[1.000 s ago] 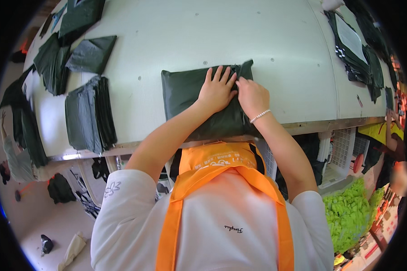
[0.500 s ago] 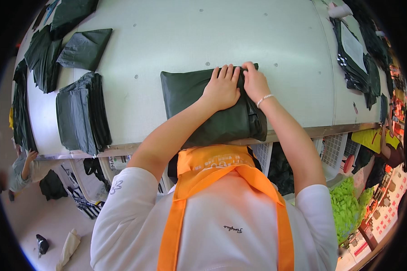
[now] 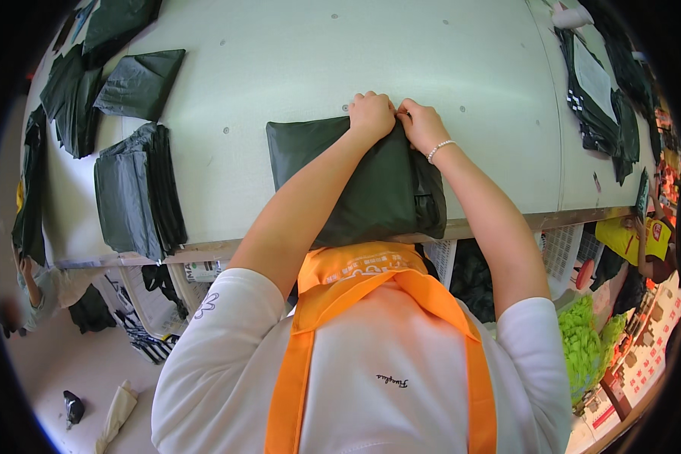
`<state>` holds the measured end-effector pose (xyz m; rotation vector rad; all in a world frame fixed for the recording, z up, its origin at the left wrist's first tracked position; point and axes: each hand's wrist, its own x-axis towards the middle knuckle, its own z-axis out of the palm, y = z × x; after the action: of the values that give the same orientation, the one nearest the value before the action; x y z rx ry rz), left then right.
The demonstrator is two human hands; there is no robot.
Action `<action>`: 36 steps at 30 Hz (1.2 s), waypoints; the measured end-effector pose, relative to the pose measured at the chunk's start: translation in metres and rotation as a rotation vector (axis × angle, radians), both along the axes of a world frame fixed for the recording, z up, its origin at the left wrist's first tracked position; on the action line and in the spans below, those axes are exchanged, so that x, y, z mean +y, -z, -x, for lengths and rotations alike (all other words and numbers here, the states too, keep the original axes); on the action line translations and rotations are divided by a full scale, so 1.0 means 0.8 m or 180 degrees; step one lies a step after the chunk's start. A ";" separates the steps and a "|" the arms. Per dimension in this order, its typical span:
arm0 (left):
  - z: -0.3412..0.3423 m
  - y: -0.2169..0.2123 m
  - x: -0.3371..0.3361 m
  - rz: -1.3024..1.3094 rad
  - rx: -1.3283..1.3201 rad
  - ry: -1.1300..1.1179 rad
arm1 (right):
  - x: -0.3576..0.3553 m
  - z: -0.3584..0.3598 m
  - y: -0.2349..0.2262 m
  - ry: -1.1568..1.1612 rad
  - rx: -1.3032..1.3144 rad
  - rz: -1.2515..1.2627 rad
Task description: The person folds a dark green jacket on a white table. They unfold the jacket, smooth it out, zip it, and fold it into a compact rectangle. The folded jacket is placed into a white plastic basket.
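Note:
A square, folded dark green bundle of thin, slightly shiny fabric lies at the near edge of the pale table. At its far right corner my left hand is closed, with the fingers curled over the far edge. My right hand, a beaded bracelet at its wrist, pinches the same edge just to the right. Both sets of fingertips almost meet there. A loose flap hangs along the bundle's right side.
On the left of the table lie a stack of folded dark green pieces and more bundles. Dark items with a white sheet lie at the far right. Plastic baskets stand below the edge. Other people's arms show at both sides.
My left hand has gone from lying flat on the bundle to gripping its far edge beside my right hand. My right hand has shifted slightly and holds the edge.

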<state>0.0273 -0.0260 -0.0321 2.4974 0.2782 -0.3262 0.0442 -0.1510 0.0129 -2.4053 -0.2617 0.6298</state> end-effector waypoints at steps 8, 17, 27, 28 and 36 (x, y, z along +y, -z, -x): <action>-0.016 0.009 -0.002 -0.0165 0.0265 0.0113 | -0.058 0.067 -0.034 -0.0778 -0.0986 -0.0536; 0.048 -0.064 -0.001 -0.0623 -0.0128 0.0677 | -0.076 0.161 -0.011 -0.0248 -0.2128 -0.0386; 0.053 -0.033 -0.001 -0.0451 -0.0112 0.0668 | -0.068 0.126 -0.019 -0.0340 -0.1022 -0.0510; 0.052 -0.035 -0.001 -0.0459 -0.0041 0.0658 | -0.079 0.128 -0.026 -0.0480 -0.0903 -0.0643; 0.055 -0.042 -0.007 -0.0575 -0.0033 0.0627 | -0.140 0.260 -0.030 -0.1141 -0.1346 0.0168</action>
<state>-0.0170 -0.0315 0.0013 2.7109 0.0587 -0.3826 -0.1641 -0.2626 0.0371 -2.5451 -0.8775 0.2706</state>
